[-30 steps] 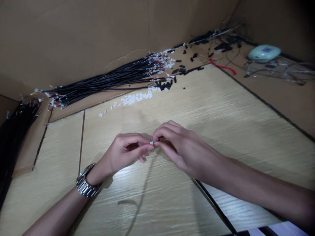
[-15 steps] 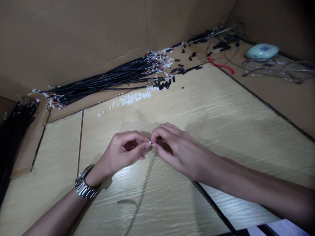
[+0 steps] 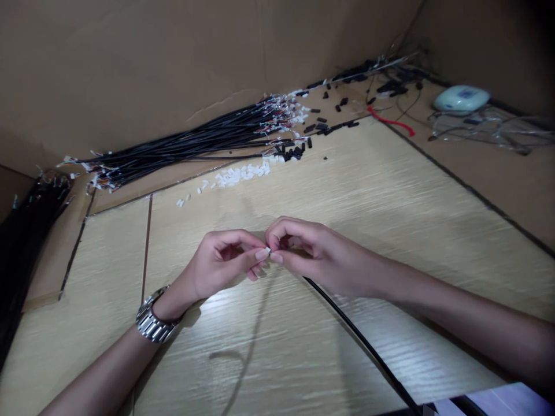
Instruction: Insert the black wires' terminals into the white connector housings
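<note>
Near the middle of the view, my left hand [image 3: 229, 261] pinches a tiny white connector [image 3: 268, 251] between thumb and forefinger. My right hand [image 3: 306, 248] meets it from the right, its thumb and fingertips closed at the connector's end. A black cable [image 3: 355, 332] runs from beneath my right hand down to the lower right edge. What my right fingertips grip is mostly hidden, but it lies where the cable end and connector come together. A metal watch [image 3: 156, 316] is on my left wrist.
Behind the hands lie loose white connectors [image 3: 243, 174], short black tubes [image 3: 295, 152] and a bundle of black cables [image 3: 186, 138]. More cables [image 3: 30, 231] are at far left. A red strip [image 3: 392, 121] and a pale green oval object [image 3: 462, 99] are at right.
My right hand has turned and its wrist has risen, so more of the black cable shows below it. The fingertips of both hands remain together at the white connector.
</note>
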Demonstrator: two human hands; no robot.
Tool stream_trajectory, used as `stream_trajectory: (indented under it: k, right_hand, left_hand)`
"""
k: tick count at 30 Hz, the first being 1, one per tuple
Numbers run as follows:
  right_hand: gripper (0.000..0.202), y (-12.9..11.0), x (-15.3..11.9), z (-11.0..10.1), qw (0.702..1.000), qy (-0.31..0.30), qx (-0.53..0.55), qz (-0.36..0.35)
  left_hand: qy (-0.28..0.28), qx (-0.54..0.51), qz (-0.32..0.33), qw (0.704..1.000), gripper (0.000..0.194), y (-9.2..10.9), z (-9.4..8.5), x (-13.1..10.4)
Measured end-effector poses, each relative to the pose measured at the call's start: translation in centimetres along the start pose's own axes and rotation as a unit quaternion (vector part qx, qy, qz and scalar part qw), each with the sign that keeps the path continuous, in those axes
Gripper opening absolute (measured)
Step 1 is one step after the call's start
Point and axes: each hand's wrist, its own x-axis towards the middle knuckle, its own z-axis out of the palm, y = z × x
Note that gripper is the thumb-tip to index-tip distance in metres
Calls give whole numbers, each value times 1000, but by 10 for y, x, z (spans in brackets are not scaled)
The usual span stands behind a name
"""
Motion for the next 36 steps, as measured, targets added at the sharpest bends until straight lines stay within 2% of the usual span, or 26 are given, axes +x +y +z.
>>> stream_trajectory:
  k: [12,15,18,21,26,30,36]
  right_hand:
    - [6,-3,5,-3,1000,-11,6,-28]
    - [9,-3,3,0,998,24,-33,-53]
    - [14,-5,0,6,990,80,-82,-79]
    - [14,-7,-2,10,984,110,-99,-95]
    - [8,-6,-1,6,976,139,-120,-117]
    - [7,-6,-1,5,976,130,-134,-116]
    - [3,-4,-2,6,989,97,-78,-81]
  left_hand:
    - [-8,26,26,999,8,-6,3,-2]
    - [3,30,17,999,11,-6,4,-1]
    - [48,14,18,999,13,-4,5,1]
    - [85,-13,14,996,15,-1,5,2]
    - [89,-2,1,996,19,2,6,3]
    - [74,22,-8,997,21,2,5,2]
    - [50,22,-32,998,21,1,3,0]
